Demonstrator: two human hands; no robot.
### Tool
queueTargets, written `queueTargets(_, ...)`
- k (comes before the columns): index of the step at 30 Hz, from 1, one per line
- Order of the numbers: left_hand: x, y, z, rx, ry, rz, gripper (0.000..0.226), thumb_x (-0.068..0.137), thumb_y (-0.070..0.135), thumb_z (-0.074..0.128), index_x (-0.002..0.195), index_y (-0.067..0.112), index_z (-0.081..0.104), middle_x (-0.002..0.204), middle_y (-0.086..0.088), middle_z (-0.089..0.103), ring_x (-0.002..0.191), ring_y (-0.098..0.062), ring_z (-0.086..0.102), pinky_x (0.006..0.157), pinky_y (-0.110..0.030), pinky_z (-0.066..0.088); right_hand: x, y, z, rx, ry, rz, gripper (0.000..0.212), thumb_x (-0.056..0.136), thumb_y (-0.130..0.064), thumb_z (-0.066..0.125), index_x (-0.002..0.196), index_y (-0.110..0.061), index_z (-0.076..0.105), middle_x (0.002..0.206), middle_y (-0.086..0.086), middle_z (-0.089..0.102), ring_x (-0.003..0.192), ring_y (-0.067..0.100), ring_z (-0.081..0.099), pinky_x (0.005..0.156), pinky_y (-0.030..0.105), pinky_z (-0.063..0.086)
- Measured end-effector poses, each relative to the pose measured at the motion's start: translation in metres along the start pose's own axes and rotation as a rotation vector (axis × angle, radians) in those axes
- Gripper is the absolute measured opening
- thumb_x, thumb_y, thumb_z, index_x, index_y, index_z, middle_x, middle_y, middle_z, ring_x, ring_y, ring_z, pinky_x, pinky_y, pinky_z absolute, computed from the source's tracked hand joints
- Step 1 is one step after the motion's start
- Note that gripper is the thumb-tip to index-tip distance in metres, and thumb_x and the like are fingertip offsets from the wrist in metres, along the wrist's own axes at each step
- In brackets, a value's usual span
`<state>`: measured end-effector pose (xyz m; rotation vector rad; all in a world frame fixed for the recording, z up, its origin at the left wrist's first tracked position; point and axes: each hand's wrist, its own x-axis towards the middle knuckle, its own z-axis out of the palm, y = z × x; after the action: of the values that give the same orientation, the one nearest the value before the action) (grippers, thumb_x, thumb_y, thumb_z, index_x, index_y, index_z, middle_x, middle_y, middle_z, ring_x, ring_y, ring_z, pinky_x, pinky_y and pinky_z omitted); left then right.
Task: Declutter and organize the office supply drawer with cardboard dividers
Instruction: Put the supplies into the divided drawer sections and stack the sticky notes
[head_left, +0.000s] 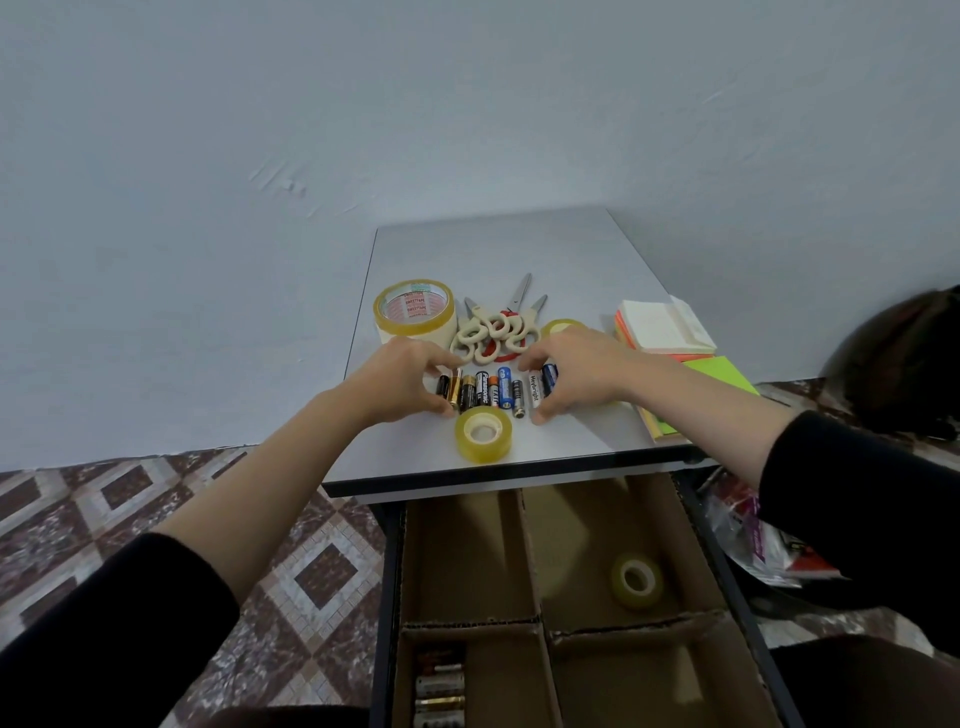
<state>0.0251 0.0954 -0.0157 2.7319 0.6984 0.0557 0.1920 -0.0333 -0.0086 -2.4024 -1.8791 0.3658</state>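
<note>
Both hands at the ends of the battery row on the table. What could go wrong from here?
1. The left hand and right hand hold the loose batteries only at the row's ends. If lifted together, the middle cells may buckle out and roll.
2. The small tape roll sits just in front of the row, near the table edge. Dragging the row toward the drawer could push it off.

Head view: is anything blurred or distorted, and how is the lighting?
Head view: the batteries on the desk are sharp, labels legible; the small tape roll in the drawer is smeared; wide-angle bending at the edges; soft, even light.
</note>
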Motion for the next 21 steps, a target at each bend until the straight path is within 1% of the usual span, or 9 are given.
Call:
queueTargets(2,0.0,0.0,0.001,0.016,0.002,-0.001,0.062,0.074,0.023,0.076,0.131,0.018,0.052,0.126,-0.002,0.059,0.109,-0.012,0.055,0.089,-0.023,0.041,-0.001,-0.001,0.001,0.006,0.016,-0.008,0.069,0.073,-0.043,0.075,0.133,-0.02,0.05,0.131,-0.001,0.054,0.117,0.016,0.05,0.091,0.028,0.04)
queueTargets(5,0.001,0.0,0.001,0.054,-0.001,-0.015,0.061,0.076,0.028,0.074,0.132,0.021,0.051,0.125,-0.003,0.06,0.112,-0.014,0.055,0.091,-0.025,0.04,0.001,-0.003,0.004,-0.004,0.04,-0.004,0.069,0.073,-0.043,0.075,0.132,-0.019,0.051,0.13,-0.001,0.055,0.116,0.016,0.05,0.088,0.027,0.04)
queueTargets(10,0.001,-0.003,0.003,0.058,0.003,-0.006,0.057,0.076,0.029,0.074,0.129,0.022,0.054,0.127,0.0,0.059,0.11,-0.013,0.054,0.091,-0.028,0.043,0.004,-0.005,0.005,-0.025,0.044,-0.022,0.065,0.074,-0.045,0.074,0.13,-0.018,0.054,0.126,0.0,0.058,0.111,0.016,0.052,0.08,0.023,0.038)
queueTargets(12,0.0,-0.005,0.003,0.043,0.038,-0.007,0.057,0.075,0.03,0.075,0.128,0.022,0.055,0.124,-0.002,0.06,0.107,-0.012,0.053,0.088,-0.026,0.041,0.005,-0.008,0.007,-0.042,0.048,-0.031,0.062,0.074,-0.048,0.072,0.127,-0.018,0.057,0.121,0.0,0.06,0.107,0.016,0.054,0.078,0.024,0.041)
queueTargets(14,-0.003,-0.007,0.001,0.005,0.097,-0.02,0.057,0.074,0.03,0.077,0.126,0.021,0.056,0.119,-0.003,0.06,0.102,-0.009,0.05,0.085,-0.023,0.038,0.007,-0.009,0.009,-0.06,0.052,-0.036,0.056,0.075,-0.05,0.07,0.121,-0.018,0.063,0.115,0.001,0.063,0.104,0.017,0.056,0.078,0.029,0.046)
queueTargets(16,-0.007,-0.01,-0.001,-0.022,0.139,-0.022,0.058,0.071,0.031,0.078,0.124,0.02,0.058,0.118,-0.002,0.061,0.104,-0.01,0.052,0.084,-0.023,0.038,0.008,-0.01,0.012,-0.057,0.049,-0.034,0.05,0.076,-0.05,0.069,0.114,-0.017,0.066,0.109,0.002,0.065,0.1,0.018,0.058,0.079,0.032,0.049)
queueTargets(18,-0.012,-0.013,-0.002,-0.025,0.157,-0.021,0.057,0.07,0.032,0.079,0.122,0.019,0.06,0.117,-0.002,0.062,0.104,-0.012,0.054,0.086,-0.024,0.039,0.009,-0.01,0.015,-0.031,0.044,-0.029,0.045,0.078,-0.047,0.069,0.11,-0.015,0.067,0.105,0.003,0.065,0.097,0.019,0.059,0.078,0.033,0.049)
queueTargets(19,-0.015,-0.013,-0.002,-0.023,0.16,-0.021,0.056,0.07,0.032,0.079,0.121,0.019,0.06,0.116,-0.002,0.062,0.104,-0.013,0.054,0.086,-0.025,0.039,0.009,-0.01,0.015,-0.019,0.041,-0.029,0.043,0.078,-0.045,0.069,0.108,-0.014,0.067,0.103,0.003,0.065,0.095,0.019,0.059,0.076,0.032,0.048)
queueTargets(21,-0.02,-0.014,-0.002,-0.025,0.164,-0.024,0.053,0.072,0.029,0.078,0.12,0.019,0.061,0.114,-0.002,0.062,0.1,-0.011,0.052,0.087,-0.024,0.038,0.009,-0.011,0.015,-0.011,0.039,-0.032,0.039,0.079,-0.043,0.069,0.103,-0.013,0.068,0.095,0.003,0.065,0.086,0.017,0.058,0.064,0.027,0.043)
